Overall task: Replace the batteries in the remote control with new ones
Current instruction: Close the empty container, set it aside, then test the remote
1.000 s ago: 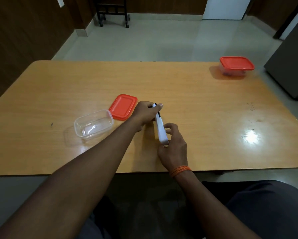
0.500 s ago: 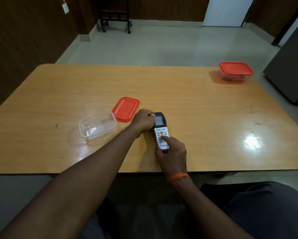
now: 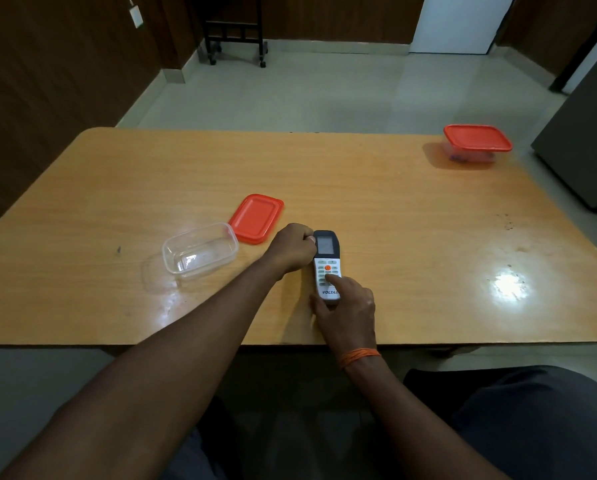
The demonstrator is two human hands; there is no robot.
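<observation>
Remote control [image 3: 327,265] lies face up on the wooden table [image 3: 394,209], just below the centre of the frame, near the table's near edge. Head view only. Long axis runs almost straight up and down the frame; dark screen end points to the far side, white keypad end with the printed brand name points toward the person.

Against the frame a second ago: then the remote stood on its edge, thin side showing; half a second ago it was already flat, buttons up. Since then little has shifted.

Left hand [image 3: 292,249] is curled into a loose fist against the remote's left side at the screen end, thumb tip touching the casing. Right hand [image 3: 347,308] cups the lower end, forefinger stretched out onto the keypad just below the orange button. An orange thread band [image 3: 358,356] circles the right wrist.

Left of centre: an open clear container [image 3: 200,252] with its orange lid [image 3: 255,218] just beside it. Upper right: a closed container [image 3: 475,145] under an orange lid, well apart.
</observation>
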